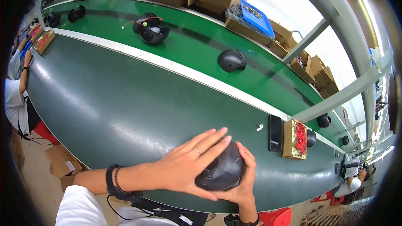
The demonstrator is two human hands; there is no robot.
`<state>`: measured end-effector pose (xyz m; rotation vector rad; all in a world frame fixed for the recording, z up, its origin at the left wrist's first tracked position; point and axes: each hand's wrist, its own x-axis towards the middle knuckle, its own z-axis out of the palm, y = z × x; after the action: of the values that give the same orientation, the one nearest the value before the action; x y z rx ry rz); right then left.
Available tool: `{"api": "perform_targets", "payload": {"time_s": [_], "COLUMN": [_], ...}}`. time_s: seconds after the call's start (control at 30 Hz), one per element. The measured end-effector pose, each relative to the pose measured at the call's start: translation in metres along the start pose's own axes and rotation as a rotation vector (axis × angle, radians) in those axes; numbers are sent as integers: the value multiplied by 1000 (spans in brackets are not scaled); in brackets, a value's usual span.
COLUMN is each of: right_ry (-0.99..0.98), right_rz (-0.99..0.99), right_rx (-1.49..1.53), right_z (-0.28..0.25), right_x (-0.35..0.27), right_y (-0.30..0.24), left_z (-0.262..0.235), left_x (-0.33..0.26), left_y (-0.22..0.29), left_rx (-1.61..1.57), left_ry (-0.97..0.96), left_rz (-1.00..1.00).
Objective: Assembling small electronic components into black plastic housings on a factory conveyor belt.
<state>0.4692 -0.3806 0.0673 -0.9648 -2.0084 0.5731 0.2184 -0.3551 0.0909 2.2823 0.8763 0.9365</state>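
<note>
Left grip (194,155) and right grip (245,171), head view: both grasp one black dome (224,170), palm and fingers across its left side, fingers curled round its right. It is over the surface (125,96), close to the near edge. To its right: one white earbud (260,127), one black phone (275,134), one box (288,142) of red pieces (299,138). A pale strip (163,62) bounds the far edge; on the green belt (188,52) beyond, one black shell (230,60) lies near mid-length. The widest open room extends left of the dome.
</note>
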Motion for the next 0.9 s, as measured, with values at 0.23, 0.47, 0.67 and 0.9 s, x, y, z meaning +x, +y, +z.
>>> {"api": "perform_targets", "payload": {"time_s": [0.23, 0.47, 0.67, 0.9], "right_ry": [27, 106, -8, 11], "right_rz": [156, 8, 146, 130], "right_rx": [212, 282, 189, 201], "right_z": [6, 13, -5, -3], "right_x": [-32, -43, -49, -47], "right_y": [10, 25, 14, 16], "left_z": [20, 20, 21, 24], "left_x": [-10, -1, 6, 10], "left_y": [-33, -27, -14, -14], "left_rx": [-276, -256, -173, -153], "left_ry": [-142, -177, -212, -180], "left_rz": [56, 64, 55, 47]}}
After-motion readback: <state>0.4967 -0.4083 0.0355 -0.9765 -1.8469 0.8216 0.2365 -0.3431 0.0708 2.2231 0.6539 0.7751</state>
